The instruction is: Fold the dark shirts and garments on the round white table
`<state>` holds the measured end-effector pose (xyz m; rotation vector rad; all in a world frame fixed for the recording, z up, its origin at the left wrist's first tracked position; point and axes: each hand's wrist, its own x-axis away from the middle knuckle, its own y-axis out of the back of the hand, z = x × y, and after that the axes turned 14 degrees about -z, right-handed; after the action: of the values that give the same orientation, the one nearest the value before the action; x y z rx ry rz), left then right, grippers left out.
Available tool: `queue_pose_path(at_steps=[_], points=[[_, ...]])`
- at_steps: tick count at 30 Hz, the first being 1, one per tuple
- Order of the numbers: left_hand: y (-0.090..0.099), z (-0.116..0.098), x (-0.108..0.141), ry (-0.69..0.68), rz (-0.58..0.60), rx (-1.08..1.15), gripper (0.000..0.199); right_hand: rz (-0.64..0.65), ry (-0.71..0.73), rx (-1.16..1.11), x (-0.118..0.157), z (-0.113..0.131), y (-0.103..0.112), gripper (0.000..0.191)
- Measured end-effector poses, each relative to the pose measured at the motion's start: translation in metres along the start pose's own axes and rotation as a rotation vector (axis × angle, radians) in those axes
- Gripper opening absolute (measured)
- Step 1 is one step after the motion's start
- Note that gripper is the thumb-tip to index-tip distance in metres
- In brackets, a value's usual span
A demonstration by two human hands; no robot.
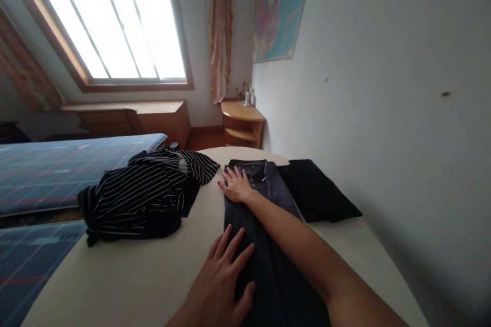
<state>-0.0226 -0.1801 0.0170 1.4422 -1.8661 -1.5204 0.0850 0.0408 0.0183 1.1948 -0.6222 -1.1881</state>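
Observation:
Dark grey trousers (276,265) lie lengthwise on the pale round table (130,276), with their waist end at the far side. My right hand (237,185) rests flat near that waist end, fingers spread, beside a few small metal rings. Nearer to me, my left hand (226,276) is spread over the left edge of the trousers, fingers apart and holding nothing. A black and white striped garment (141,194) lies in a loose heap on the left of the table. Folded black cloth (320,189) lies to the right, beside the trousers.
Blue checked mattresses (76,163) stand left of the table. A white wall (383,112) runs along the right. Behind the table are a wooden corner shelf (243,111) with small items on it, a low wooden desk (161,107) and a bright window (115,20).

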Motion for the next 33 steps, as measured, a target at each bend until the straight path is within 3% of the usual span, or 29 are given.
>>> queue_pose_path(at_steps=[5, 9, 11, 14, 19, 23, 26, 33], points=[[-0.002, 0.003, 0.003, -0.024, -0.041, 0.003, 0.068, -0.069, 0.035, 0.054, -0.005, -0.018, 0.009, 0.068], [-0.001, 0.001, 0.002, -0.019, -0.032, 0.000, 0.067, -0.044, 0.005, 0.105, 0.004, -0.037, 0.022, 0.071], [0.001, 0.000, 0.002, -0.014, -0.025, 0.003, 0.066, -0.102, 0.014, 0.129, 0.012, -0.040, 0.030, 0.070], [0.002, -0.001, 0.002, -0.025, -0.040, 0.001, 0.066, -0.191, 0.071, 0.125, 0.035, -0.031, 0.042, 0.066], [-0.003, 0.002, 0.003, -0.030, -0.064, -0.023, 0.062, -0.039, 0.080, 0.061, 0.095, -0.012, 0.050, 0.066], [-0.005, 0.003, 0.002, -0.018, -0.093, -0.030, 0.056, 0.007, 0.042, 0.053, 0.122, -0.016, 0.043, 0.069], [-0.006, 0.003, 0.001, -0.019, -0.137, -0.019, 0.054, -0.041, 0.054, 0.063, 0.118, -0.022, 0.036, 0.068], [0.002, 0.002, 0.001, -0.058, -0.197, -0.025, 0.051, -0.059, -0.006, 0.062, 0.074, -0.025, 0.023, 0.070]])
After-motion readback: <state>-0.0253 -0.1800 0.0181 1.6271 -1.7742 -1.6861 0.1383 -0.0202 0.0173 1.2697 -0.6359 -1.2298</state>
